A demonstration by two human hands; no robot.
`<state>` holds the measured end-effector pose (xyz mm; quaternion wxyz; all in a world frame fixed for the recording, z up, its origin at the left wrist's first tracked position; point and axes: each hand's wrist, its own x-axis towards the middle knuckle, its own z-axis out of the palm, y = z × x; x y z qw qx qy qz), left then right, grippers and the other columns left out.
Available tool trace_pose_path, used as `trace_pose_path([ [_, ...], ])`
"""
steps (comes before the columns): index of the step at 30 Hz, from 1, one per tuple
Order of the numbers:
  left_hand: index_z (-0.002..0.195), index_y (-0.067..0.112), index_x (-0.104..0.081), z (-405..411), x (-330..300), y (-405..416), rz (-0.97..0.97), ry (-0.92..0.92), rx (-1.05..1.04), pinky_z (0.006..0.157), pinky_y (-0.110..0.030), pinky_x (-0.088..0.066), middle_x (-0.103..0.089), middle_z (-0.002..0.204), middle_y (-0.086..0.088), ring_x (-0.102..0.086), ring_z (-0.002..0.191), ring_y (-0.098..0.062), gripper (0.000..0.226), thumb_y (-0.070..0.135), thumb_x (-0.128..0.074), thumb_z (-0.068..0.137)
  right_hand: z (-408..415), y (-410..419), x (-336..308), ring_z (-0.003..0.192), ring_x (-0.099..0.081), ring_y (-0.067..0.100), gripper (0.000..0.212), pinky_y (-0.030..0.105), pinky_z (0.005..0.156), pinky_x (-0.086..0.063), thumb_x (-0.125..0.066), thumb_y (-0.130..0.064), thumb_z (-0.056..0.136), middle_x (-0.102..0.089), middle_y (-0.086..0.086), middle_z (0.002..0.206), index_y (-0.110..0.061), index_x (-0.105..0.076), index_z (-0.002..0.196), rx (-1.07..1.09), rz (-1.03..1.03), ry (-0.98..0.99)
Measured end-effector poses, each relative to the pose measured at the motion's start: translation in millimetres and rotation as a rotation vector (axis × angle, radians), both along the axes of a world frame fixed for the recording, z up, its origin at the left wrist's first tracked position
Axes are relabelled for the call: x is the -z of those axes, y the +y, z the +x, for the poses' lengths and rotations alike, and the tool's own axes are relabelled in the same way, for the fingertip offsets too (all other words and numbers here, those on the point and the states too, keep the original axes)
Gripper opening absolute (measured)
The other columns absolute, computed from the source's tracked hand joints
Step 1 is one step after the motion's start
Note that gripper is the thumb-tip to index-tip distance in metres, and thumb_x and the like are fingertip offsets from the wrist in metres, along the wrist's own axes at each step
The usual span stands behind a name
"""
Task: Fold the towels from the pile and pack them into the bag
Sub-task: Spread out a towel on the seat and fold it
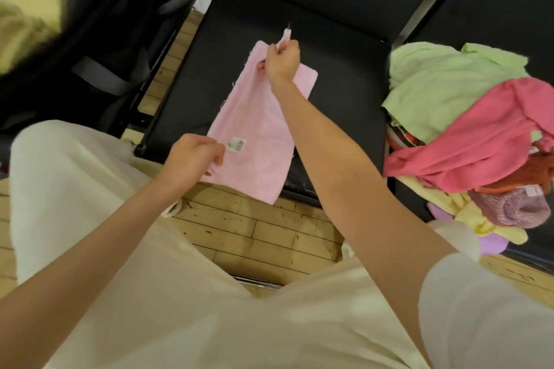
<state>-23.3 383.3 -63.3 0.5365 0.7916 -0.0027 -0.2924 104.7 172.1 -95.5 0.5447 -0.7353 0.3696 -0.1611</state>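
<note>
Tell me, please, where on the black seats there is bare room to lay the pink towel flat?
The middle black seat is bare between the pale pink towel and the towel pile, and behind the right hand. The right-hand seat is crowded by the pile; the black bag fills the left.

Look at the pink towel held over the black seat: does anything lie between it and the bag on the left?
Nothing visible does. Both hands, left hand and right hand, grip the pink towel; only bare black seat and floor separate it from the black bag.
</note>
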Motion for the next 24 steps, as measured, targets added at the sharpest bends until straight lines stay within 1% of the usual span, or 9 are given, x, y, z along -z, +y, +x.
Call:
trace_pose_path([
  [3, 0.062, 0.006, -0.049, 9, 16, 15, 0.221, -0.081, 0.063, 0.057, -0.033, -0.042, -0.047, 0.060, -0.007, -0.047, 0.059, -0.021, 0.018, 0.013, -0.056, 0.078, 17, 17, 16, 0.085, -0.066, 0.028, 0.007, 0.040, 0.082, -0.055, -0.049, -0.015, 0.097, -0.064, 0.014, 0.095, -0.011, -0.044, 0.095, -0.017, 0.007, 0.077],
  [7, 0.063, 0.011, -0.041, 12, 24, 24, 0.624, -0.209, 0.289, 0.053, -0.026, -0.031, -0.045, 0.059, -0.004, -0.044, 0.056, -0.021, 0.030, 0.024, -0.055, 0.086, 15, 28, 20, 0.084, -0.065, 0.028, 0.015, 0.040, 0.083, -0.055, -0.049, -0.022, 0.098, -0.056, 0.005, 0.079, -0.010, -0.046, 0.089, -0.051, -0.001, 0.154],
  [11, 0.070, 0.010, -0.051, 14, 24, 27, 0.823, -0.255, 0.382, 0.057, -0.026, -0.037, -0.051, 0.063, -0.005, -0.053, 0.062, -0.023, 0.027, 0.030, -0.055, 0.087, -23, 26, 23, 0.090, -0.062, 0.026, 0.007, 0.041, 0.085, -0.055, -0.048, -0.018, 0.098, -0.052, 0.003, 0.088, -0.012, -0.045, 0.095, -0.099, -0.075, 0.156],
  [14, 0.092, 0.006, -0.058, 12, 23, 25, 0.831, -0.409, 0.303, 0.062, -0.034, -0.044, -0.058, 0.083, -0.009, -0.057, 0.079, -0.029, 0.023, 0.028, -0.061, 0.087, -79, 27, 23, 0.081, -0.055, 0.017, 0.005, 0.025, 0.074, -0.055, -0.051, -0.013, 0.096, -0.051, 0.001, 0.088, -0.008, -0.049, 0.097, -0.164, -0.150, 0.080],
  [16, 0.107, 0.003, -0.057, 11, 26, 23, 0.743, -0.616, 0.269, 0.073, -0.043, -0.046, -0.055, 0.105, -0.017, -0.053, 0.097, -0.035, 0.030, 0.017, -0.067, 0.083, -122, 27, 19, 0.074, -0.051, 0.012, 0.011, 0.014, 0.061, -0.043, -0.055, -0.011, 0.092, -0.052, 0.001, 0.087, -0.005, -0.051, 0.100, -0.281, -0.282, 0.036],
  [18, 0.110, 0.002, -0.060, 9, 31, 21, 0.642, -0.847, 0.346, 0.079, -0.045, -0.046, -0.052, 0.115, -0.018, -0.050, 0.101, -0.037, 0.037, 0.004, -0.071, 0.075, -165, 25, 14, 0.069, -0.051, 0.012, 0.015, 0.019, 0.057, -0.042, -0.058, -0.009, 0.084, -0.052, 0.000, 0.091, -0.008, -0.052, 0.098, -0.488, -0.518, 0.011],
  [20, 0.111, 0.004, -0.062, 8, 34, 19, 0.561, -0.931, 0.492, 0.082, -0.043, -0.046, -0.054, 0.120, -0.013, -0.052, 0.105, -0.034, 0.035, 0.000, -0.068, 0.076, -197, 23, 11, 0.071, -0.049, 0.016, 0.020, 0.027, 0.055, -0.043, -0.057, -0.006, 0.073, -0.052, 0.003, 0.098, -0.009, -0.053, 0.092, -0.734, -0.792, 0.016],
  [22, 0.119, 0.005, -0.060, 5, 37, 18, 0.516, -0.854, 0.640, 0.092, -0.038, -0.044, -0.054, 0.126, -0.009, -0.052, 0.114, -0.029, 0.036, 0.002, -0.061, 0.083, -222, 23, 9, 0.083, -0.048, 0.020, 0.028, 0.028, 0.065, -0.044, -0.055, -0.004, 0.063, -0.052, 0.005, 0.108, -0.010, -0.051, 0.090, -0.935, -0.948, 0.052],
  [24, 0.126, 0.007, -0.056, 2, 42, 20, 0.501, -0.793, 0.697, 0.097, -0.035, -0.041, -0.053, 0.131, -0.007, -0.050, 0.120, -0.026, 0.040, 0.005, -0.058, 0.086, -239, 24, 13, 0.109, -0.046, 0.023, 0.035, 0.025, 0.089, -0.037, -0.056, -0.005, 0.062, -0.050, 0.007, 0.125, -0.011, -0.050, 0.097, -1.058, -1.002, 0.104],
])
